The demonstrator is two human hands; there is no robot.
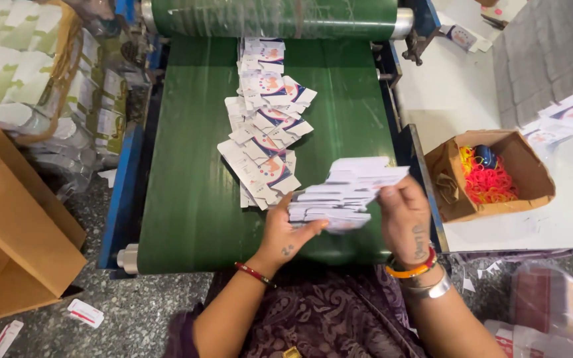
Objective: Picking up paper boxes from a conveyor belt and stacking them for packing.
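Note:
A thick stack of white printed packets (pixel 343 192) is held edge-on between both hands above the near end of a green conveyor belt (pixel 187 192). My left hand (pixel 285 232) supports the stack from below and the left side. My right hand (pixel 402 212) grips its right end. A loose overlapping line of the same white packets (pixel 263 119), with blue and orange print, lies on the belt just beyond my hands and runs up to the green roller (pixel 273 16).
A small open cardboard box (pixel 528 169) with red and yellow rubber bands sits on the white table (pixel 445 99) at the right. More packets (pixel 572 116) lie at the far right. Cardboard cartons (pixel 14 232) stand on the floor at the left.

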